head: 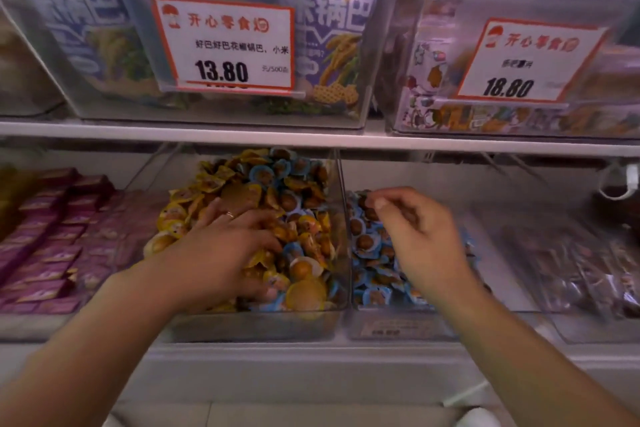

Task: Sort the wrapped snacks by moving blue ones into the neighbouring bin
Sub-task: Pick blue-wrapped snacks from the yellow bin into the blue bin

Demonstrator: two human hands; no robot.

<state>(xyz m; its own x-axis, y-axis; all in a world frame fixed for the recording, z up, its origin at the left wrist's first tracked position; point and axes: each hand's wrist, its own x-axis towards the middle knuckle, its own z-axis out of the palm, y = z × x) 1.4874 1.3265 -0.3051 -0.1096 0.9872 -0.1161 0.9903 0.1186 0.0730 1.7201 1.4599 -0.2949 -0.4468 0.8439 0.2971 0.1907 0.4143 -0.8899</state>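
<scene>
Shelving: two tiers are seen; the upper shelf [311, 137] carries clear bins of purple bags with price cards 13.80 [223, 45] and 18.80 [526, 62].
Mixed bin [341, 253]: at centre on the lower tier, piled with yellow-wrapped snacks [239, 184]; blue-wrapped snacks [263, 173] are scattered among them, thickest towards the far and right side.
Neighbouring bin [398, 326]: just right of the mixed bin, walls touching; only blue wrappers are seen inside, in a low heap [367, 253].
Side stock: purple boxes [45, 253] are stacked to the left, dark clear packets [571, 260] lie to the right.
Left hand [225, 246]: laid flat on the yellow pile, fingers straight and a little apart; nothing is held.
Right hand [415, 229]: poised over the far part of the blue bin, fingers curled with thumb and forefinger drawn together; whether a snack is pinched there cannot be told.
Step in hand: a drop-off into the blue bin is judged to be under way, while the pile is searched by the left.
Progress: many blue pieces remain in the mixed bin, so sorting is far from done.
Next move: anything in the right hand to be released, then a blue wrapper at the far right of the mixed bin to be picked singly and carried over the shared wall.
</scene>
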